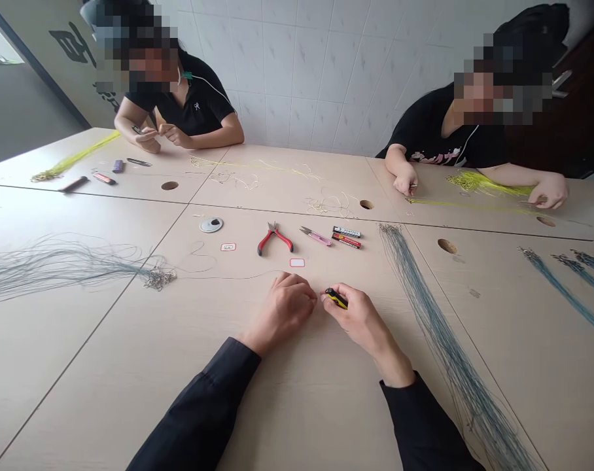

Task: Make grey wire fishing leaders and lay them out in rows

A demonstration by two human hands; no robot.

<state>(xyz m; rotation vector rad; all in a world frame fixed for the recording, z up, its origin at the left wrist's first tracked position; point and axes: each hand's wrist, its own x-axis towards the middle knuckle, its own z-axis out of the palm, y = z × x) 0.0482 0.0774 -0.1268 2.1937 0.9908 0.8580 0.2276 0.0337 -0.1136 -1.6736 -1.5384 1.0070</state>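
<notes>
My right hand (360,320) is closed around a small black and yellow lighter (337,299), its top pointing left. Close beside it, my left hand (288,306) is pinched shut, fingertips just short of the lighter. A thin grey-green cord (228,278) runs along the table from the left into my left hand; its end is hidden by the fingers. Whether a flame burns I cannot tell. That cord leads back toward a loose bundle of cords (81,265) with small metal clasps (159,279) at its near end.
Beyond my hands lie red-handled pliers (276,238), pink thread snips (316,236), two lighters (347,237), labels and a round lid (211,225). A long cord bundle (434,320) stretches along my right. Across the table, two people handle yellow cords (488,183). Round holes pierce the tabletop.
</notes>
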